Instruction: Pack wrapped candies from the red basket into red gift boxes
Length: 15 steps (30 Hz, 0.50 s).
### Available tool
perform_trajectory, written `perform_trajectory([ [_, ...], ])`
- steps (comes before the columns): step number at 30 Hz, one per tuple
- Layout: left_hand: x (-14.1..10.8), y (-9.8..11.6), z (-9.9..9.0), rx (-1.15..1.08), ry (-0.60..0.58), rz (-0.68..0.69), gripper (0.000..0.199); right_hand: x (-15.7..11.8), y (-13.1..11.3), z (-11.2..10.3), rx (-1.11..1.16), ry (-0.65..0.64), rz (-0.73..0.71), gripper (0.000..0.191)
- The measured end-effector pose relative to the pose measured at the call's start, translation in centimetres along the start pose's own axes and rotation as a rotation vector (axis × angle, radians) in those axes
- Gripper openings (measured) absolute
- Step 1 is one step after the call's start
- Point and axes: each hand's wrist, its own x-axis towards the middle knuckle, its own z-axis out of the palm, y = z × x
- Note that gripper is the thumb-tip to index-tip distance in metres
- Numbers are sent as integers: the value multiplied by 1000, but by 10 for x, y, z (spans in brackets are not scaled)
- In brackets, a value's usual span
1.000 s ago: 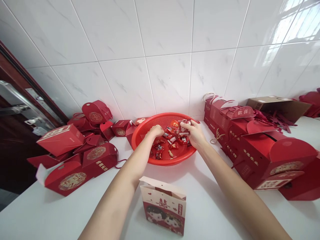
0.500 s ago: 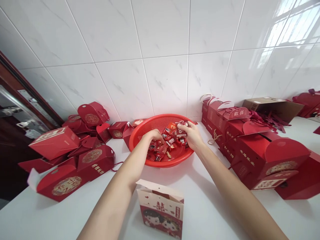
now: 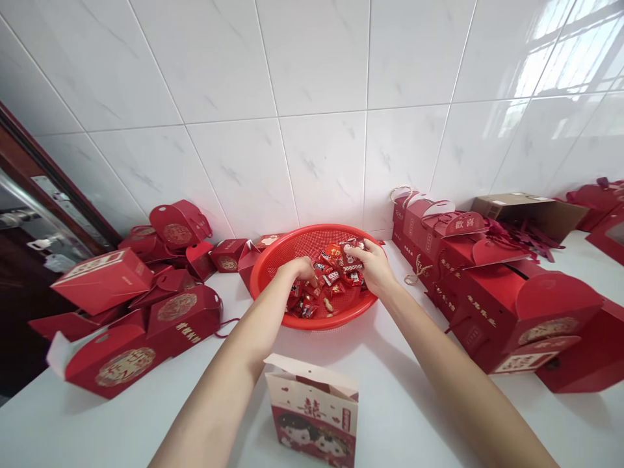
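A red plastic colander basket (image 3: 263, 273) on the white table holds red-wrapped candies (image 3: 333, 277) and a peanut (image 3: 328, 304). Inside its left part, my left hand (image 3: 298, 268) reaches down with curled fingers among the candies. What those fingertips pinch is hidden. At the basket's right rim, my right hand (image 3: 374, 265) is closed on a dark red candy packet (image 3: 351, 257) with a white pattern, thumb on top. Nearer to me, between my forearms, a cream and red paper gift box (image 3: 314, 409) stands upright, its top open.
Red gift boxes (image 3: 112, 279) lie heaped on the left. More red boxes (image 3: 487, 299) stand in a row on the right, some with cord handles. Behind them is an open cardboard box (image 3: 531, 211) with dark red ribbons. A white tiled wall (image 3: 322, 156) rises behind the basket.
My left hand has shifted slightly up and right within the basket, and candies beneath it have moved. My right hand stays at the right rim, still gripping the packet.
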Motion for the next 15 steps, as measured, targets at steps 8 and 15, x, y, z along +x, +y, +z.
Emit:
perform_trajectory([
  [8, -6, 8, -3, -97, 287, 74, 35, -1, 0, 0, 4, 4, -17, 33],
  [15, -18, 28, 11, -87, -199, 414, 21, -1, 0, 0, 14, 33, -31, 32],
])
